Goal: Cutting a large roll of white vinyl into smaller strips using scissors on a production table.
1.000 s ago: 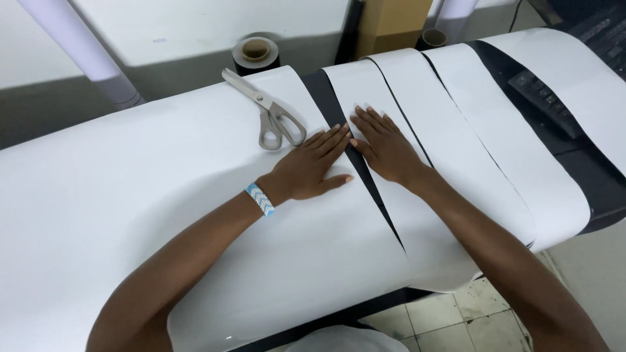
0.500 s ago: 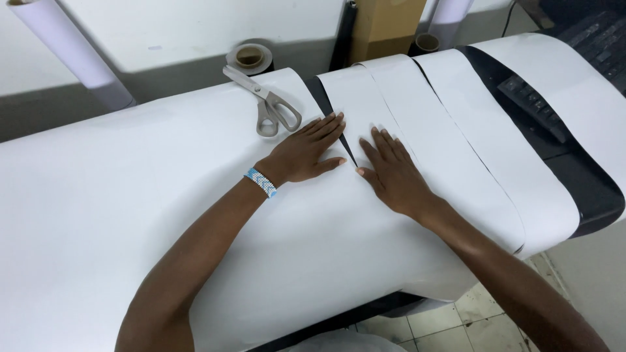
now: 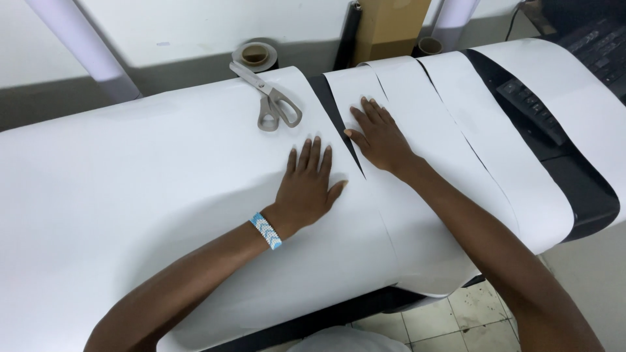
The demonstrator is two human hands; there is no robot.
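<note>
Head view: my left hand (image 3: 308,186) lies flat, fingers spread and grasping nothing, on the wide white sheet (image 3: 150,195) draped over the worktop. My right hand (image 3: 378,137) rests just across a narrow dark gap (image 3: 339,117), palm down and open, pressing the first of several white strips (image 3: 417,195) that run side by side toward the far edge. A beaded wristband (image 3: 266,230) circles my left wrist. Scissors (image 3: 274,101) lie on the sheet just beyond my left fingers, blades closed, handles toward me. A tape roll (image 3: 254,55) sits behind them, and a cardboard box (image 3: 390,26) stands upright at the back. Dark machine panels with buttons (image 3: 528,107) show between the strips on the right.

The risk, as I judge it: both pieces hang loose over the curved front, so uneven pressure from either palm could skew the strip or crease the sheet, widening the gap. The scissors could slide off if the sheet shifts.
</note>
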